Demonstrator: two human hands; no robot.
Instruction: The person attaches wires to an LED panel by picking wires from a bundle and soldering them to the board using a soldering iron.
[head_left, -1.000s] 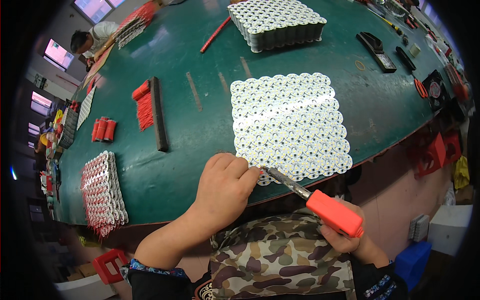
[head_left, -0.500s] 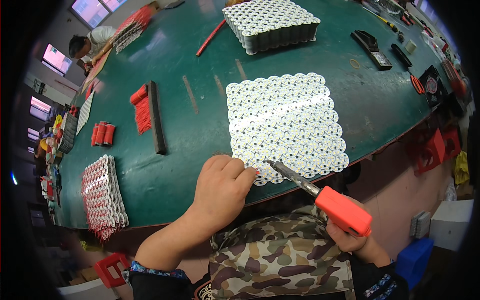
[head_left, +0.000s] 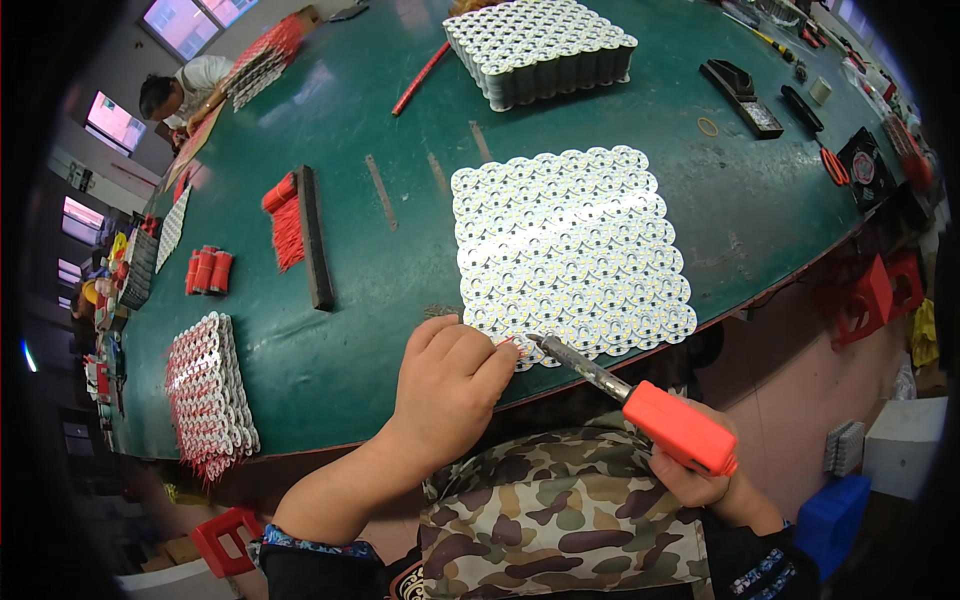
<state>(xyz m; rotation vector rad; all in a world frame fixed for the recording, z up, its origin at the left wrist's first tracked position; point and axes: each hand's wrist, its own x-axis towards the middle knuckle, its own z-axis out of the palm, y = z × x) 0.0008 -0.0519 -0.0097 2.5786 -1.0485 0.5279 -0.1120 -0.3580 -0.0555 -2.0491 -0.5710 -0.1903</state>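
Green-topped, the desk stretched across the room, bearing a tall stack of white LED panels at its far side and a pile of red-wired panels at its left. One panel of joined round LED boards lay flat near the front edge. At its near left corner, the left hand pinched a thin red wire, while the right hand was wrapped around the red handle of a soldering iron. Its tip was just beside the wire; whether they touched could not be told. Soldering the wire to a board appeared to be the step in hand. The next move seemed to call for a steady wire end and a brief, precise touch of the tip.
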